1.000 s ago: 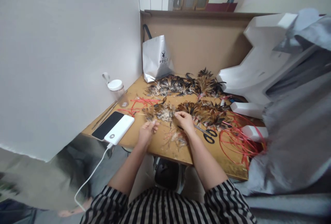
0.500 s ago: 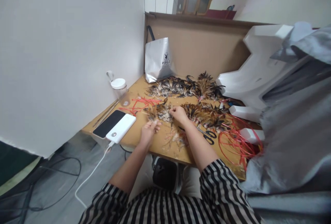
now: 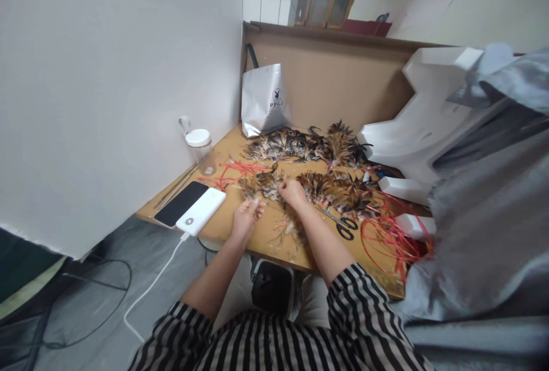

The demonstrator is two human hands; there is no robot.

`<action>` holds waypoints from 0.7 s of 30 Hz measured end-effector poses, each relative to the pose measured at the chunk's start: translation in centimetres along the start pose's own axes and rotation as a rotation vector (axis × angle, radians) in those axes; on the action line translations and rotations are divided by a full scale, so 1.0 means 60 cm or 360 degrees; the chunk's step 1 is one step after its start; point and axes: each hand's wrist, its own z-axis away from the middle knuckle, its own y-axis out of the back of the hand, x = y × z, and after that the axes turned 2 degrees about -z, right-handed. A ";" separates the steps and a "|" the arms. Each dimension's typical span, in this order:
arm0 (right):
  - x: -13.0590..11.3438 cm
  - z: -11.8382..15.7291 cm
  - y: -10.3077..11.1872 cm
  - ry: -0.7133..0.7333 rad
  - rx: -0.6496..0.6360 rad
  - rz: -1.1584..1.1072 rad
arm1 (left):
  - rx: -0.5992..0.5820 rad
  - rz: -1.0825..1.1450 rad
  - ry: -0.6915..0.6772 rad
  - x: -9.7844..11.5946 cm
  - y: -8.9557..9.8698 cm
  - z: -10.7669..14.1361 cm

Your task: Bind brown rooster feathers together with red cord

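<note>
My left hand (image 3: 246, 218) is just above the table near its front edge, thumb and fingertips pinched together. What they hold, if anything, is too small to make out. My right hand (image 3: 293, 194) reaches in a little farther right, its fingers closed in a pinch on a feather at the edge of the near row of feathers. Pale and brown feathers (image 3: 259, 183) lie just beyond both hands. Brown, dark-tipped feather bundles (image 3: 334, 188) continue right of my right hand. Black-handled scissors (image 3: 345, 227) lie beside my right forearm.
A second row of feathers (image 3: 291, 145) lies behind, before a silver bag (image 3: 262, 99). Red ties (image 3: 392, 239) tangle at right, others (image 3: 229, 174) at left. A lidded jar (image 3: 205, 156), a phone (image 3: 182, 204) and a cabled power bank (image 3: 201, 211) stand left. White foam (image 3: 412, 119) borders the right.
My right hand has shifted slightly left over the feathers. The left hand stays nearly in place, still pinched. The view has moved a little.
</note>
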 end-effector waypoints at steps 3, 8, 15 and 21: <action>0.020 -0.002 -0.002 0.0041 0.0001 -0.0327 | -0.0008 -0.0026 -0.0004 -0.001 0.000 -0.001; 0.022 -0.001 0.005 0.0047 0.0044 -0.0392 | -0.0014 -0.0044 -0.0005 -0.002 -0.001 -0.002; -0.009 0.000 0.005 -0.0086 0.0004 -0.0017 | -0.0017 -0.0116 -0.0014 -0.002 -0.001 -0.001; 0.023 0.010 0.001 -0.0088 -0.0030 -0.1012 | -0.0043 -0.0085 -0.0024 -0.006 0.000 -0.006</action>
